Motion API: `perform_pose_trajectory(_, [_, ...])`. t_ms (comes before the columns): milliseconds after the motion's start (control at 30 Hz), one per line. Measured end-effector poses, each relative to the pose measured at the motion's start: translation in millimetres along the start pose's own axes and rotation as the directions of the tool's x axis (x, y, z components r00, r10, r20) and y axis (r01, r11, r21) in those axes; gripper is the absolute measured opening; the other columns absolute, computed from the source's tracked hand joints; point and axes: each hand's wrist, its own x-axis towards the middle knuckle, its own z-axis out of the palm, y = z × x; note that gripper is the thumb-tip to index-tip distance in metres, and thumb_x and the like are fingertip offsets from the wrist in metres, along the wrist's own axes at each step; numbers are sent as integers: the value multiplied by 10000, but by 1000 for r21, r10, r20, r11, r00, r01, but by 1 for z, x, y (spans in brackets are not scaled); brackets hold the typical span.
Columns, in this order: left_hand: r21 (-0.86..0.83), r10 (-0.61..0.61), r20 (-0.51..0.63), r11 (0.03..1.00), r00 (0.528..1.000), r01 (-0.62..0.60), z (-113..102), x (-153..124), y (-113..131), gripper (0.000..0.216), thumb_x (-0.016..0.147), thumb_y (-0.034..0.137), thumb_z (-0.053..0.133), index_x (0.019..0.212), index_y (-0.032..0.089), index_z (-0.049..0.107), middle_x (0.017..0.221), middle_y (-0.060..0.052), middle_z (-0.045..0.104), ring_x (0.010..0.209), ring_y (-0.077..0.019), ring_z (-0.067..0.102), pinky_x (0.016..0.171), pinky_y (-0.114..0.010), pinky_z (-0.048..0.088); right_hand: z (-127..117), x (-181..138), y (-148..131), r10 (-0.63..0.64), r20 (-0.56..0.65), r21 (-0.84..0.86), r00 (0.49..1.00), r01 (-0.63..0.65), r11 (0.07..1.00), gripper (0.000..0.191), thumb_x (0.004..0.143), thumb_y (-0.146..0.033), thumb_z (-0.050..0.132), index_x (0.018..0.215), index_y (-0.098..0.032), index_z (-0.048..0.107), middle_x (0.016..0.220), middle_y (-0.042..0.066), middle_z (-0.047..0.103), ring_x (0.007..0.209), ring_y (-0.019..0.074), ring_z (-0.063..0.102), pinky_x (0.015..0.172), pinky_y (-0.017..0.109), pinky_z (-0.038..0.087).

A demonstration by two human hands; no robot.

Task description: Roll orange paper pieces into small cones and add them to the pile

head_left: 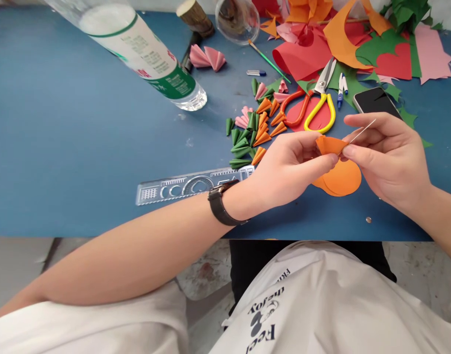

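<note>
My left hand (288,167) pinches a small folded orange paper piece (330,145) between thumb and fingers. My right hand (389,157) pinches the other end of that piece and holds a thin needle-like stick (362,130) that points up and to the right. Below the two hands lie orange paper circles (341,181) on the blue table (81,147). A dark watch (221,202) sits on my left wrist.
A pile of small orange, green and pink paper cones (253,132) lies left of the hands. Yellow-handled scissors (321,103), pens (341,88), a phone (375,101) and coloured paper scraps (358,44) lie behind. A tilted plastic bottle (144,54), a clear ruler (192,184) and a glass (237,19) are also there.
</note>
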Motion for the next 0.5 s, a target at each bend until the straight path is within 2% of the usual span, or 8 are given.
perform_pose_trajectory(133, [1,11,5,1000,1000,-11,0,0,2,37,867,210,826,851,187,801,812,-8,732,767,-141,666,692,-266,585,3,-1,1,-45,-65,5,997,46,999,303,815,-221,999,1044,-351,850,907,-18,819,869,217,806,883,429,709])
perform_pose_trajectory(267, [32,20,4,999,1000,-20,-2,1,-1,136,842,264,895,851,195,778,820,-12,725,777,-149,665,683,-279,574,5,-1,1,-91,-89,37,992,95,995,286,787,-169,999,947,-312,810,868,-25,802,821,176,780,825,357,698])
perform_pose_trajectory(500, [14,35,20,999,999,-36,-3,2,-2,246,825,371,978,865,203,802,807,-10,745,775,-157,690,708,-292,603,10,-3,-1,-90,-88,43,992,94,995,347,790,-268,1018,904,-329,696,825,-52,765,764,202,771,784,434,715])
